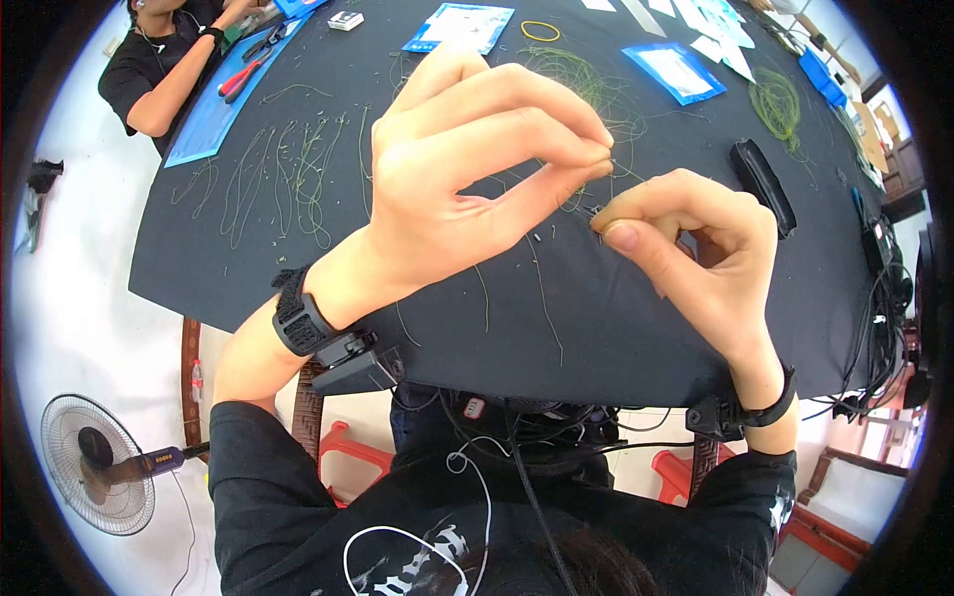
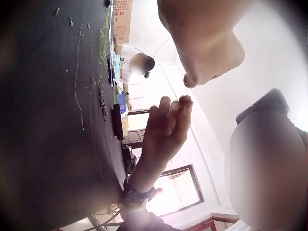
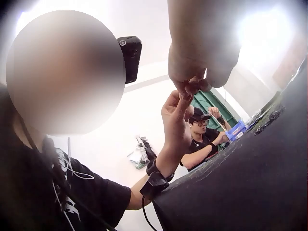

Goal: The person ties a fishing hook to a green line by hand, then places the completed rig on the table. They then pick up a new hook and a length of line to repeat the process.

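Both hands are raised over the dark table, a short gap between their fingertips in the head view. My left hand point(image 1: 477, 169) pinches something tiny, apparently the end of a thin line, between thumb and fingertips; its other fingers are bent above. Lower and to its right, my right hand point(image 1: 701, 248) holds a small shiny piece point(image 1: 596, 211) between thumb and index finger, mostly hidden by the fingertips. In the left wrist view my right hand point(image 2: 166, 127) faces my left hand point(image 2: 207, 48). The right wrist view shows my left hand point(image 3: 175, 125) below my right hand point(image 3: 202, 53), the held things unclear.
Thin green line lies in loops point(image 1: 298, 179) at the left and in a coil point(image 1: 775, 104) at the right. A black case point(image 1: 763, 187), blue-edged packets point(image 1: 676, 73), a yellow ring point(image 1: 540, 31) and red-handled pliers point(image 1: 238, 81) lie around. Another person point(image 1: 164, 65) sits at the upper left.
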Tool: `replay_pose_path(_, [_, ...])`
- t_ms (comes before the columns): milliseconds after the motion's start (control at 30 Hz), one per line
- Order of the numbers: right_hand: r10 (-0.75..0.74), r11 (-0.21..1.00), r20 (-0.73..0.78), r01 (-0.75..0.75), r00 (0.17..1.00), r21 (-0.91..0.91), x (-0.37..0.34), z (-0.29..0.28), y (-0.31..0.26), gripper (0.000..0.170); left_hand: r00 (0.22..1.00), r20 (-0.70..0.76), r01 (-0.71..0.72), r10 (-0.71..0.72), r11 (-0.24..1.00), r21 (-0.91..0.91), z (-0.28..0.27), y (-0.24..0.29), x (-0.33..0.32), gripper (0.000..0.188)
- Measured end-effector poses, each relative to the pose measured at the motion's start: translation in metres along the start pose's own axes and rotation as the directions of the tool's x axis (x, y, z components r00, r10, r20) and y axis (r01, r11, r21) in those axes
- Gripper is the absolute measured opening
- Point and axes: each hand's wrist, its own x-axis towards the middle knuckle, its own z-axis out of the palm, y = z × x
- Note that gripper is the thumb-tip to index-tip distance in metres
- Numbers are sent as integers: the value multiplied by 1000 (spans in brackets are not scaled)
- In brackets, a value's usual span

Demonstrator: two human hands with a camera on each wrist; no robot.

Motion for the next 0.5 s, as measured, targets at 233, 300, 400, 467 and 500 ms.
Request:
replay_pose_path(233, [-121,986,-7,120,993,-112,3,-6,-3,5,995,57,-77,76,997,15,4,2,0,19])
replay_pose_path(300, [-86,985,32,89,996,-146,2,-7,-5,6,994,57,-97,98,995,-12,9,1,-1,20])
replay_pose_path(400, [-104,987,-30,99,994,-126,4,-7,-4,7,986,87,-143,143,990,0,8,3,0,22])
replay_pose_path(467, [-95,988,-89,84,991,-127,5,-9,-1,7,986,80,-147,147,989,-5,7,5,1,23])
replay_pose_path(500, [-65,995,-104,57,992,-83,5,-9,2,6,986,69,-149,150,989,-10,7,6,1,24])
